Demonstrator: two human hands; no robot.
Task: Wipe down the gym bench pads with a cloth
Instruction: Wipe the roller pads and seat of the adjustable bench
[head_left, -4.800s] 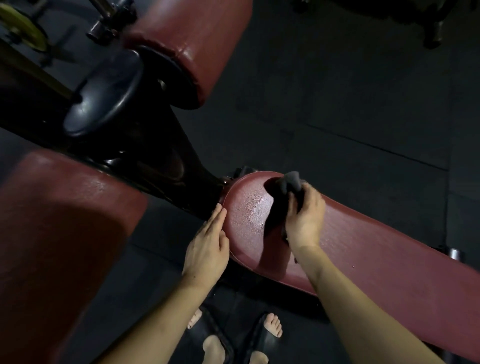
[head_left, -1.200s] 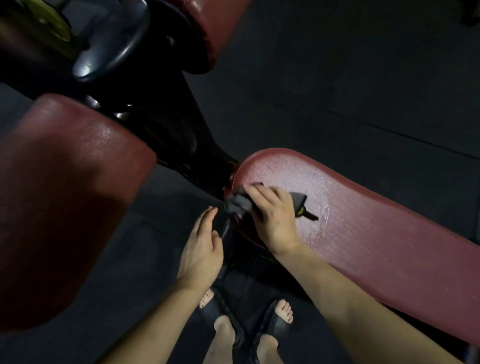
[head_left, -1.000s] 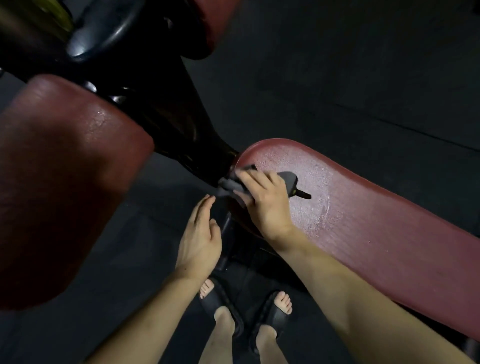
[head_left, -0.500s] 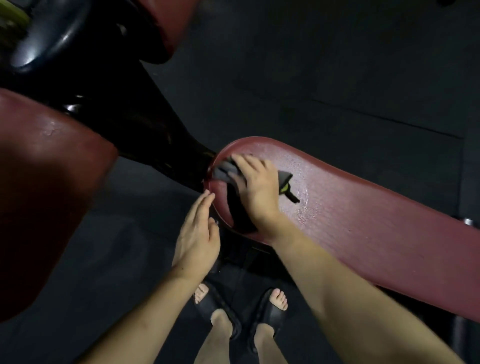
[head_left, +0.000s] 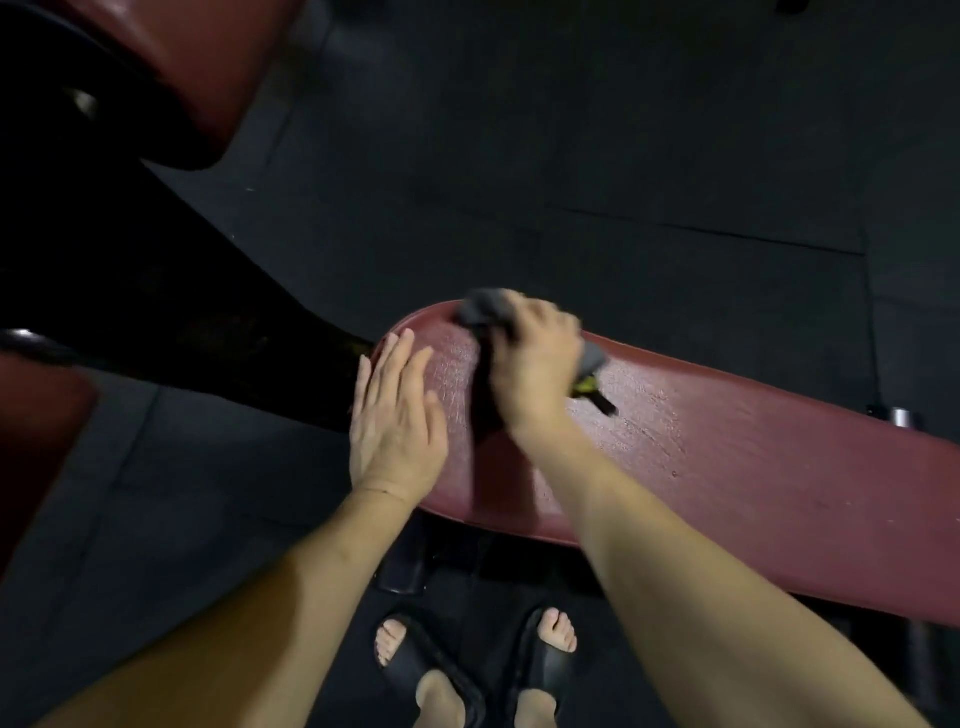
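Right hand (head_left: 535, 371) grasps the grey cloth (head_left: 485, 306) at the far edge of the red bench pad (head_left: 727, 467). Left hand (head_left: 395, 421) lies flat, fingers released, at the pad's rounded end.

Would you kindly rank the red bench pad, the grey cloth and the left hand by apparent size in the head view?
1. Red bench pad
2. Left hand
3. Grey cloth, partly hidden under the right hand, so its full size is unsure.
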